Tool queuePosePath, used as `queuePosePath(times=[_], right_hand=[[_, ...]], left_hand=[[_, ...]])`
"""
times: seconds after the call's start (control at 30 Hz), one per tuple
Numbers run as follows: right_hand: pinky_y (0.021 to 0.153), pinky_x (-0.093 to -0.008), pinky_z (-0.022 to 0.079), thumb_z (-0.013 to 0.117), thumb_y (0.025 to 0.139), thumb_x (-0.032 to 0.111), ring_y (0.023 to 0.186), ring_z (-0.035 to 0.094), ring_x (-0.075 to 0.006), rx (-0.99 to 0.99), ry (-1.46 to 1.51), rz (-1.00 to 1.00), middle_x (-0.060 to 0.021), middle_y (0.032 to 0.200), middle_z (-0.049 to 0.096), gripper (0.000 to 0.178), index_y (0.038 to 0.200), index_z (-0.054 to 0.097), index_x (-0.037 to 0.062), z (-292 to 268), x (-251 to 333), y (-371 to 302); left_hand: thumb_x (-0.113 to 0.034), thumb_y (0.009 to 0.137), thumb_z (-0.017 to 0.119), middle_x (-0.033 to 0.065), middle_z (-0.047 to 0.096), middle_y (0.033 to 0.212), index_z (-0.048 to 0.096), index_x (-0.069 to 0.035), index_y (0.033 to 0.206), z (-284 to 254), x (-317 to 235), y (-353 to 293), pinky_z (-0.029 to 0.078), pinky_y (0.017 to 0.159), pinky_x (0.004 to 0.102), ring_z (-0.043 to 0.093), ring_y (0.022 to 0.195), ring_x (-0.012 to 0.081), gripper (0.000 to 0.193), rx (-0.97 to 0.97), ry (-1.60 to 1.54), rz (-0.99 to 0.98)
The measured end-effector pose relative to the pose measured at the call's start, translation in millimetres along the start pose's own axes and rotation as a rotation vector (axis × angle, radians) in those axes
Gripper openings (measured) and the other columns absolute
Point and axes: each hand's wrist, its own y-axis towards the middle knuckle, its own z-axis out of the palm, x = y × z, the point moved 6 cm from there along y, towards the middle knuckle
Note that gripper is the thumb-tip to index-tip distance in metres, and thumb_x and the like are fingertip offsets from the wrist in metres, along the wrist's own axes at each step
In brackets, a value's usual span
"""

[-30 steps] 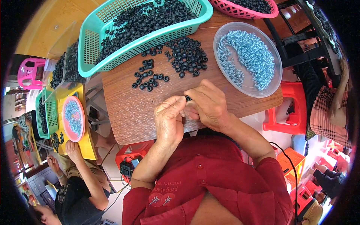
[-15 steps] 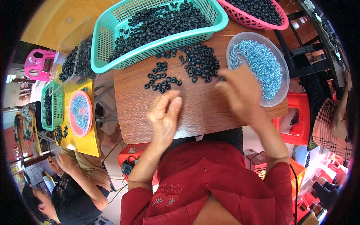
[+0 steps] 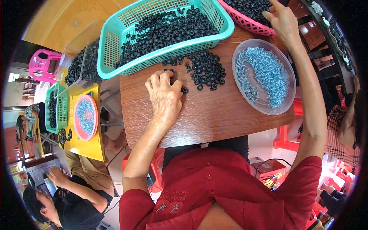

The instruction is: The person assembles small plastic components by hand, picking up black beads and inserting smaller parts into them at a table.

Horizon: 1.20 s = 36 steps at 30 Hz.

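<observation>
My left hand (image 3: 165, 96) rests on the brown wooden tabletop, its fingers curled down over a small group of black ring-shaped pieces. One black piece (image 3: 170, 71) shows at the fingertips, another (image 3: 184, 90) beside the thumb; what the fingers hold underneath is hidden. At the upper right my right hand (image 3: 283, 23) reaches over the rim of a pink basket (image 3: 249, 23) filled with black pieces. Its fingers are apart, and nothing shows in them. A loose heap of black pieces (image 3: 205, 69) lies between my hands.
A turquoise basket (image 3: 168, 50) of black pieces stands at the table's far side. A clear round tub (image 3: 264, 111) holds blue beads at the right. On the left, a co-worker (image 3: 82, 199) sits by a yellow table (image 3: 82, 148) with a pink-rimmed bowl (image 3: 92, 132) of blue beads.
My right hand has moved from beside the blue-bead tub up and right to the pink basket. My left hand has moved forward onto the loose black pieces. A bare channel now shows among the beads.
</observation>
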Motion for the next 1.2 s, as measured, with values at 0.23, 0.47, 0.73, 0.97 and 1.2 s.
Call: queuePosePath(times=[0.23, 0.47, 0.73, 0.97, 1.2], right_hand=[[0.068, -0.0362, 0.048, 0.071, 0.075, 0.006, 0.077, 0.060, -0.0285, -0.198, 0.164, -0.484, -0.0120, 0.084, 0.065, 0.024, 0.099, 0.067, 0.0038, -10.4, 50.9, -63.7], [0.064, -0.0364, 0.046, 0.070, 0.072, 0.001, 0.073, 0.056, -0.0269, 0.030, 0.672, -0.383, -0.0096, 0.079, 0.062, 0.022, 0.094, 0.066, 0.0034, -8.9, 118.2, -141.2], [0.066, -0.0341, 0.045, 0.068, 0.074, -0.001, 0.073, 0.057, -0.0244, 0.186, 1.054, -0.041, -0.0084, 0.078, 0.063, 0.018, 0.092, 0.066, 0.0024, 15.3, 141.5, -183.1], [0.068, -0.0326, 0.046, 0.068, 0.075, -0.002, 0.076, 0.059, -0.0228, 0.168, 1.092, 0.091, -0.0085, 0.081, 0.065, 0.014, 0.089, 0.068, 0.0020, 24.2, 137.2, -197.0], [0.067, -0.0324, 0.045, 0.067, 0.077, -0.002, 0.075, 0.058, -0.0228, 0.160, 1.088, 0.063, -0.0083, 0.081, 0.065, 0.012, 0.088, 0.067, 0.0024, 19.8, 139.3, -201.4]], left_hand=[[0.001, 0.063, 0.074, 0.0118, 0.058, 0.108, 0.066, -0.004, 0.088, -3.8, -1.1, 1.3, 0.038, 0.089, 0.0460, 0.049, 0.107, 0.0321, 0.026, -0.014, 0.033, 0.032], [-0.004, 0.088, 0.064, 0.0018, 0.062, 0.101, 0.066, 0.001, 0.104, -28.4, -3.9, -13.1, 0.043, 0.080, 0.0224, 0.053, 0.090, 0.0083, 0.017, -0.016, -1.079, -0.388], [-0.003, 0.090, 0.064, -0.0010, 0.058, 0.091, 0.061, 0.000, 0.107, -24.6, -30.0, -28.2, 0.043, 0.075, 0.0193, 0.051, 0.083, 0.0059, 0.018, -0.145, -1.297, -0.478], [-0.003, 0.087, 0.068, -0.0025, 0.054, 0.086, 0.061, -0.001, 0.106, -21.8, -34.5, -34.3, 0.044, 0.073, 0.0188, 0.049, 0.080, 0.0054, 0.021, -0.098, -1.273, -0.487], [0.000, 0.078, 0.073, 0.0020, 0.057, 0.081, 0.065, 0.000, 0.094, -22.1, -29.0, -36.9, 0.045, 0.067, 0.0243, 0.053, 0.074, 0.0115, 0.018, -0.138, -1.032, -0.424]])
